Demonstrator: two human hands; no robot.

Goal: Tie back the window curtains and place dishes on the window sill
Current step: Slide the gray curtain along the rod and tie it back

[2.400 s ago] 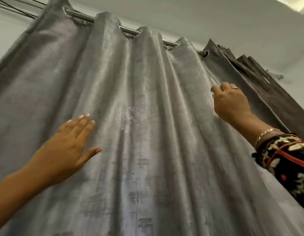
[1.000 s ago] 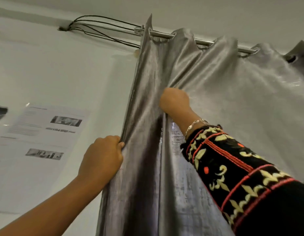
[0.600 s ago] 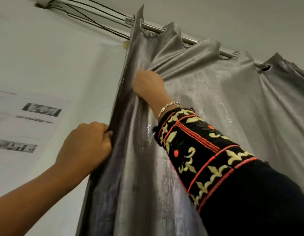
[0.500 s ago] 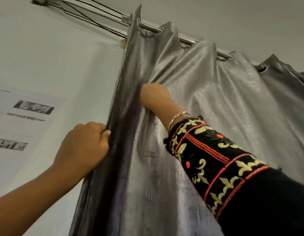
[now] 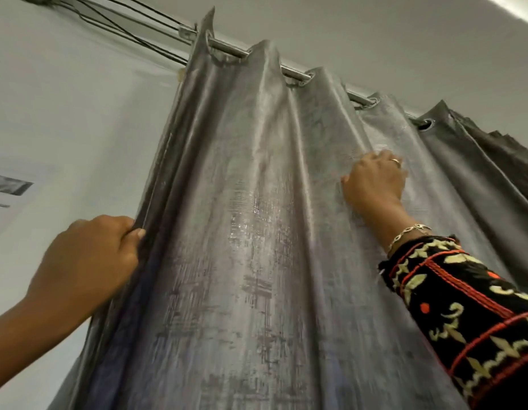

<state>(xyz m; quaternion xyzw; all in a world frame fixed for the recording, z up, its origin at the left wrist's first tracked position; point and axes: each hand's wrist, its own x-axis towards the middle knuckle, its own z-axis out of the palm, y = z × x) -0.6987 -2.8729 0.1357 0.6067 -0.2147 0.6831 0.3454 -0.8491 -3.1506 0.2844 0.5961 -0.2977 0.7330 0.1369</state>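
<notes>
A shiny grey curtain (image 5: 251,220) hangs in folds from a metal rod (image 5: 292,73) near the ceiling and fills most of the view. My left hand (image 5: 88,258) is closed on the curtain's left edge, thumb on the front. Higher up and to the right, my right hand (image 5: 373,180) pinches a fold of the cloth, fingers curled into it. A darker curtain (image 5: 505,161) is bunched at the far right of the rod. No dishes or window sill are in view.
A white wall (image 5: 64,119) lies left of the curtain, with printed sheets (image 5: 8,187) stuck on it. Black cables (image 5: 117,16) run along the wall to the rod's end bracket. The ceiling is close above.
My right hand has let go of the fold near the left edge and moved right, gripping a fold farther along. My left hand still holds the left edge.
</notes>
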